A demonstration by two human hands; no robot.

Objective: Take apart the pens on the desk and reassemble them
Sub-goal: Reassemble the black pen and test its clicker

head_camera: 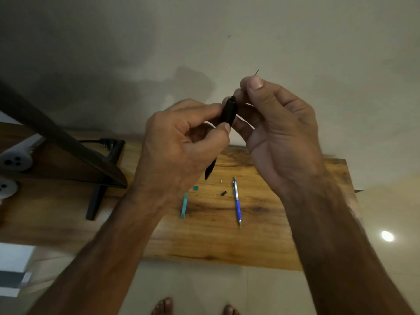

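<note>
wooden desk (227,242) below, left grip (181,142) pinching black pen barrel (228,111), right grip (279,123) pinching thin rod (257,71)

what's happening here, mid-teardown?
Yes. A person stands over a wooden desk, holding a black pen barrel in the left hand. The right hand pinches a thin dark rod, possibly a lead or refill, just above the barrel's open end. On the desk lie a blue and silver mechanical pencil, seemingly intact, a teal barrel piece, a small teal bit and a small black cap.
</note>
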